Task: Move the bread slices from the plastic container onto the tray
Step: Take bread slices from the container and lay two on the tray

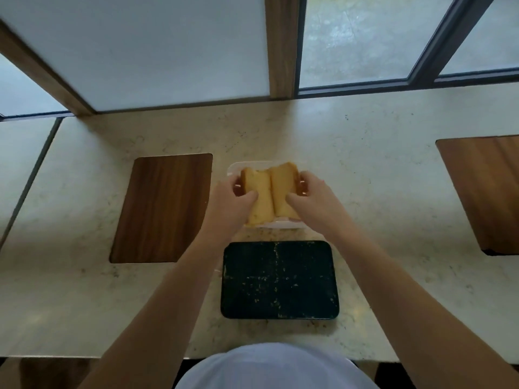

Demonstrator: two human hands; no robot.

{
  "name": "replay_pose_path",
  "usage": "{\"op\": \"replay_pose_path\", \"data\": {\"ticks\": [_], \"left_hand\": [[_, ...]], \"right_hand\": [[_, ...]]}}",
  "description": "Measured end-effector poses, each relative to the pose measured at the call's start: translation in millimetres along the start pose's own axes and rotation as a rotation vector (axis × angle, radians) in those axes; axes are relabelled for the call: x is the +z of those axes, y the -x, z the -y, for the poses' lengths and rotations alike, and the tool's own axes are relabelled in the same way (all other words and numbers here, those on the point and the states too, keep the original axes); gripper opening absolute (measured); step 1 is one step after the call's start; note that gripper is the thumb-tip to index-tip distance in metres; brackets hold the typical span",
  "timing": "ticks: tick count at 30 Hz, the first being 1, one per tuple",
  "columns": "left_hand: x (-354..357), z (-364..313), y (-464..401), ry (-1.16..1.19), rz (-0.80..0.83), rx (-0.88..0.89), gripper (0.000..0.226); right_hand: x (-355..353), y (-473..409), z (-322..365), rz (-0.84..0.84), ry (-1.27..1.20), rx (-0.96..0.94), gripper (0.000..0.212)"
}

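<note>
Two yellow bread slices stand side by side over the clear plastic container (234,167) at the middle of the counter. My left hand (229,199) grips the left slice (259,196) from its left side. My right hand (316,196) grips the right slice (282,189) from its right side. Both slices touch each other along their inner edges and hide most of the container. Just in front of the container lies the dark rectangular tray (279,279), speckled with crumbs and holding no bread.
A wooden inlay panel (163,207) sits in the pale stone counter to the left of the container, and another wooden panel (486,192) is at the far right. Frosted windows with wooden and dark frames rise behind the counter. The counter's front edge is near my body.
</note>
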State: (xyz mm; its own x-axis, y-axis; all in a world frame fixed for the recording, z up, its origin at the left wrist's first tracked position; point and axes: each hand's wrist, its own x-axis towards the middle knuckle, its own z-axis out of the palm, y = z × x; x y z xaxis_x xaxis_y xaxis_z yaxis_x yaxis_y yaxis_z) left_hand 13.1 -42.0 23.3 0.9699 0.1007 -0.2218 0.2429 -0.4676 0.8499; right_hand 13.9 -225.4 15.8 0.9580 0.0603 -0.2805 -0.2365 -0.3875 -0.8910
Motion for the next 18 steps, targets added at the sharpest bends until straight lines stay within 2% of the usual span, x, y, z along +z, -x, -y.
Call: {"op": "replay_pose_path", "data": {"ticks": [2, 5, 7, 10, 13, 16, 18], "left_hand": [[-18, 16, 25, 0.032, -0.008, -0.041, 0.043], [-37, 62, 62, 0.110, 0.017, -0.179, 0.042], [-45, 96, 87, 0.154, 0.031, -0.284, 0.039], [-54, 138, 121, 0.197, 0.062, -0.422, 0.044], [-59, 161, 140, 0.219, 0.064, -0.505, 0.045], [-64, 174, 146, 0.243, 0.075, -0.534, 0.046], [-68, 179, 146, 0.258, 0.077, -0.542, 0.052]], "right_hand": [[2, 29, -5, 0.052, -0.113, 0.056, 0.024], [20, 64, -25, 0.166, -0.368, 0.260, 0.026], [38, 79, -44, 0.219, -0.362, 0.370, 0.026], [70, 89, -72, 0.247, -0.150, 0.445, 0.021], [91, 88, -83, 0.202, 0.137, 0.400, 0.029], [107, 81, -79, 0.193, 0.454, 0.243, 0.036], [120, 74, -71, 0.158, 0.650, 0.108, 0.030]]}}
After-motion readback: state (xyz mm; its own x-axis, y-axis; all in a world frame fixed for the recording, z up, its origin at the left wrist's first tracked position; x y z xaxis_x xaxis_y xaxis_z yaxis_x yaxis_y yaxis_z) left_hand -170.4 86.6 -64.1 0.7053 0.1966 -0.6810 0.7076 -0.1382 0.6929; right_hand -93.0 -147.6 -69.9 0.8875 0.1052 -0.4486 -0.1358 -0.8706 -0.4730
